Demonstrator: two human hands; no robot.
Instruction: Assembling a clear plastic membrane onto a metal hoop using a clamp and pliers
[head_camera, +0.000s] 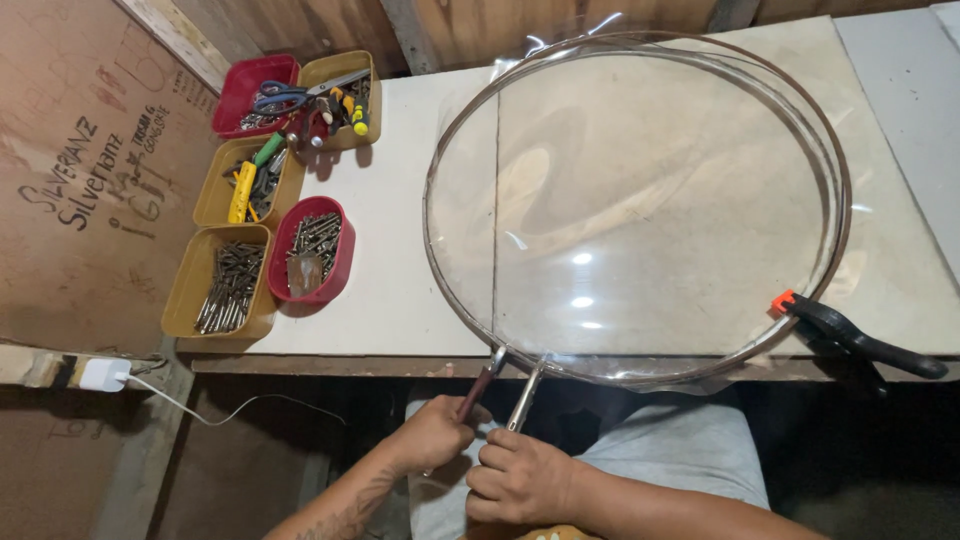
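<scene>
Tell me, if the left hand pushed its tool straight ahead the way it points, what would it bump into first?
Most likely the round metal hoop. The left hand aims its dark-handled tool up at the hoop's near rim, and the tip already seems to touch it, though depth is hard to judge.

A flat, pale table (390, 190) stood by a wooden wall. A big round clear plastic sheet with a metal ring (640, 200) lay on it. Four tan and two red little plastic tubs (215, 285) of screws and tools sat at its left end. A black clamp with an orange tip (850, 335) gripped its front edge.
</scene>
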